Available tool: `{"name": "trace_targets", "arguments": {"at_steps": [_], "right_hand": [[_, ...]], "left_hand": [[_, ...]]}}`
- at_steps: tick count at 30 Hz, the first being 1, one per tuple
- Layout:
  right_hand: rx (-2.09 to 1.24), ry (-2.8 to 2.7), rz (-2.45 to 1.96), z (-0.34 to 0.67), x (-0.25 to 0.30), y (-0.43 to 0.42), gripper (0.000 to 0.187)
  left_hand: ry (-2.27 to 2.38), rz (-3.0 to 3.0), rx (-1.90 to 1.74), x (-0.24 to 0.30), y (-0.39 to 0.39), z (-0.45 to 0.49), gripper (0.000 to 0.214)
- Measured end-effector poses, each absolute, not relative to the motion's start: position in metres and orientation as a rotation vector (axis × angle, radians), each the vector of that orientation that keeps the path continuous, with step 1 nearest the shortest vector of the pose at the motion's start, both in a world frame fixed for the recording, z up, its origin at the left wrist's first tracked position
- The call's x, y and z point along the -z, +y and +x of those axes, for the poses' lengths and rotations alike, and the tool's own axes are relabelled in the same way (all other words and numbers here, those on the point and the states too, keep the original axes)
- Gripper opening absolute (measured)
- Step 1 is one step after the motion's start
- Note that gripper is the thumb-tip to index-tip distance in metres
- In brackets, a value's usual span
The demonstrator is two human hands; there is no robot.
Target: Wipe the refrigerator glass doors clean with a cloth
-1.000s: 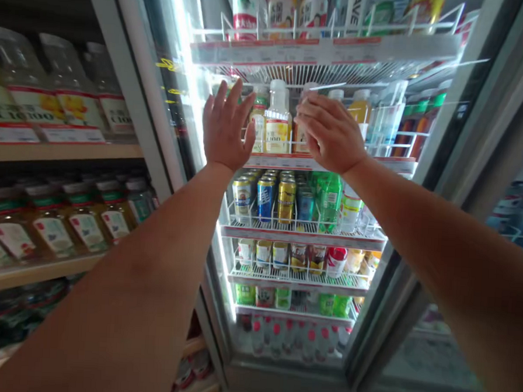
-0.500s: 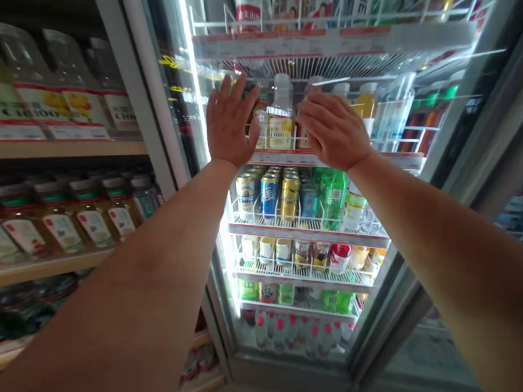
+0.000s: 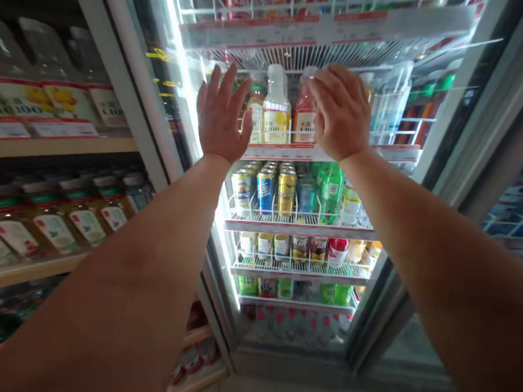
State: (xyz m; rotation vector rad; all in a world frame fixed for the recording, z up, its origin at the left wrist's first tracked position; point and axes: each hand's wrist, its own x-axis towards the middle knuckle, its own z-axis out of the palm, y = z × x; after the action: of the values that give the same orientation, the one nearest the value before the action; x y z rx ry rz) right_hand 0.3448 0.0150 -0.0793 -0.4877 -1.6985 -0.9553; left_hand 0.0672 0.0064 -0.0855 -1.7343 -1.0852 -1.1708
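Note:
My left hand [image 3: 224, 118] is raised in front of the lit drinks cooler, fingers spread and nothing in it. Beside its thumb stands a bottle with a pale label [image 3: 256, 111], partly covered by the hand. My right hand [image 3: 343, 115] is held up at the same height, its fingers loosely bent and no object visible in them. It overlaps the right edge of a pinkish-red drink bottle [image 3: 304, 113]; whether it touches the bottle I cannot tell. Between the hands a clear bottle with a yellow-and-white label [image 3: 275, 106] stands upright behind the wire rail.
Below are drink cans [image 3: 287, 192] and green bottles [image 3: 332, 191] on a wire shelf [image 3: 299, 228], with more rows beneath. A wooden shelf [image 3: 62, 143] of bottles stands at left. Metal door frames [image 3: 131, 90] flank the cooler; another glass-fronted cooler section [image 3: 510, 215] is at right.
My right hand has shifted slightly right and turned its fingers upward, uncovering more of the pinkish-red bottle. The left hand stays spread; the view has shifted a little.

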Motion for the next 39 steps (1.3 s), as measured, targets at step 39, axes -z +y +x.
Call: {"name": "trace_targets", "arguments": {"at_steps": [39], "right_hand": [[0.914, -1.632, -0.516, 0.348, 0.082, 0.020, 0.050]], "left_hand": [[-0.945, -1.593, 1.072, 0.087, 0.011, 0.062, 0.061]]}}
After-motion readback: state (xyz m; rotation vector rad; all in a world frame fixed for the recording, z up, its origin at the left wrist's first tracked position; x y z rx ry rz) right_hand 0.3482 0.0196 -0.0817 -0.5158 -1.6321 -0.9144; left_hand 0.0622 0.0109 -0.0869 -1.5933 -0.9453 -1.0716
